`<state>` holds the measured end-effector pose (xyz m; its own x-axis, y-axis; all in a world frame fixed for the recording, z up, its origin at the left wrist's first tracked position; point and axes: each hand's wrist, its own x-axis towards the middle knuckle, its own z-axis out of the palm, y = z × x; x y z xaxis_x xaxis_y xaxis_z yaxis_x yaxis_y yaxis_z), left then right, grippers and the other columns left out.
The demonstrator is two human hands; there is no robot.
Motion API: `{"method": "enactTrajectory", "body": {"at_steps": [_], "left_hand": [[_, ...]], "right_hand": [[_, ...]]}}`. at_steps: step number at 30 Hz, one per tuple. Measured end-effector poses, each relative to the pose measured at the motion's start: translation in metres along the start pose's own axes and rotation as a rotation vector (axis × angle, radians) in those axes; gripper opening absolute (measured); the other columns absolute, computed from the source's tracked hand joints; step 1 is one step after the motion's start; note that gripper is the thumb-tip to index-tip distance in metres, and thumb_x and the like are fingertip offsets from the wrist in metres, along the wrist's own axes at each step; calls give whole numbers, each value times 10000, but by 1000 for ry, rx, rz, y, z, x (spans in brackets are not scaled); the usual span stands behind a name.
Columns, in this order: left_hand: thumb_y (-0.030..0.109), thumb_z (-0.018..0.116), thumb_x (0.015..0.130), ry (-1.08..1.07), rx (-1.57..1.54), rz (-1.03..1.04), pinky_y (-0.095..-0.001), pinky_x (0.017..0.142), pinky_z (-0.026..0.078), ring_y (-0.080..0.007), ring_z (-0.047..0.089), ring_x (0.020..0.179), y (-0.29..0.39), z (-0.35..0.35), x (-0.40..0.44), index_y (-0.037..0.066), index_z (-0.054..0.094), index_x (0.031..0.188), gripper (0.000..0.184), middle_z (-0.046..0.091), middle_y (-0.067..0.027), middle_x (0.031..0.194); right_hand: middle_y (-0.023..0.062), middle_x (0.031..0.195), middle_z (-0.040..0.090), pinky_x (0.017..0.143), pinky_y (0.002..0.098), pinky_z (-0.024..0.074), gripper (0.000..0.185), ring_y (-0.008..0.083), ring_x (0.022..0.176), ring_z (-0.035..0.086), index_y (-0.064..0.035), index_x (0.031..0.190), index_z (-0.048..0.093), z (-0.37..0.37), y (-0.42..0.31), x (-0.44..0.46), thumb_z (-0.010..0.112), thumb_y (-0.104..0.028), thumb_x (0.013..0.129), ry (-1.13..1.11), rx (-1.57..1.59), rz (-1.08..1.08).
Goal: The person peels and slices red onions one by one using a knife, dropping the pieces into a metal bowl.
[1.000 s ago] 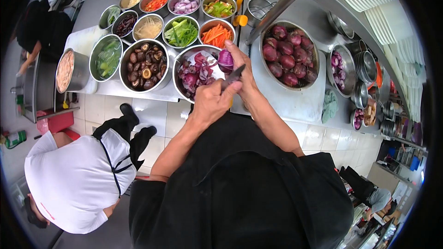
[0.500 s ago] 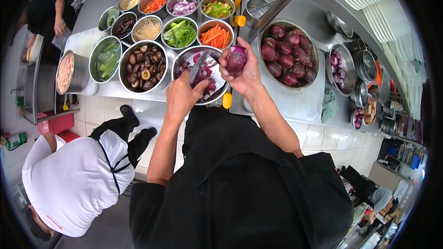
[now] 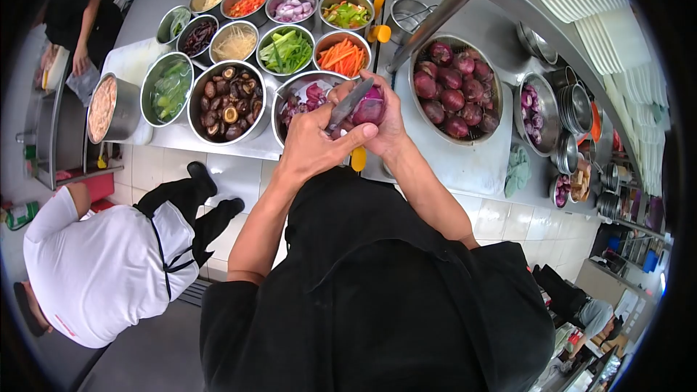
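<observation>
My left hand [image 3: 314, 141] is closed around the handle of a small knife [image 3: 351, 103]. The blade lies against a red onion [image 3: 372, 107], which my right hand [image 3: 390, 127] grips from the right side. Both hands meet over the near right part of a steel bowl [image 3: 276, 120] holding purple onion skins [image 3: 314, 94]; my hands cover part of it. To the right, a perforated steel basin [image 3: 496, 117] is full of whole red onions [image 3: 451, 96].
Mushrooms [image 3: 229, 105], carrot strips [image 3: 341, 56] and other cut vegetables fill steel containers at left. A steel shelf post [image 3: 433, 20] rises beyond the basin. A green cloth [image 3: 518, 171] lies at right. A person in white [image 3: 109, 268] bends at lower left.
My left hand has moved up and right, bringing the knife from over the bowl onto the onion. My right hand still holds the onion. The person in white has shifted slightly left.
</observation>
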<state>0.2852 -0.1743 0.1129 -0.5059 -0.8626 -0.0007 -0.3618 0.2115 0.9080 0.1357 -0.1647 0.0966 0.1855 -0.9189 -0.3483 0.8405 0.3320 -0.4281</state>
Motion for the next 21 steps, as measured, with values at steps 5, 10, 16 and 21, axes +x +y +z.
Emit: {"method": "enactTrajectory", "body": {"at_steps": [5,10,16,21], "left_hand": [[407,752,817,-9,-56,14,-288,590,475,-107,585,628,-1,3,2,-25,691,864,439,641,-63,654],[529,616,893,-44,-23,-29,-312,550,469,-115,578,590,-4,2,4,-28,683,823,565,607,-65,585],[542,560,919,4,-83,-91,-363,483,424,-182,503,462,-18,11,2,-50,628,719,628,514,-143,495],[491,576,930,192,-144,-22,-365,467,411,-167,463,444,-13,19,-1,-42,613,686,587,485,-139,478]], "right_hand": [[74,798,529,736,301,454,496,184,756,536,-12,766,561,-1,3,1,441,-465,928,-14,-29,-39],[64,782,540,713,294,438,451,162,746,526,-17,749,568,-2,3,0,454,-412,933,29,-226,-155],[47,767,550,696,284,430,377,141,722,523,-19,800,582,-8,4,0,474,-354,933,42,-358,-209],[18,748,566,649,265,446,285,116,683,544,-46,851,597,13,4,-2,551,-320,918,271,-343,-284]]}}
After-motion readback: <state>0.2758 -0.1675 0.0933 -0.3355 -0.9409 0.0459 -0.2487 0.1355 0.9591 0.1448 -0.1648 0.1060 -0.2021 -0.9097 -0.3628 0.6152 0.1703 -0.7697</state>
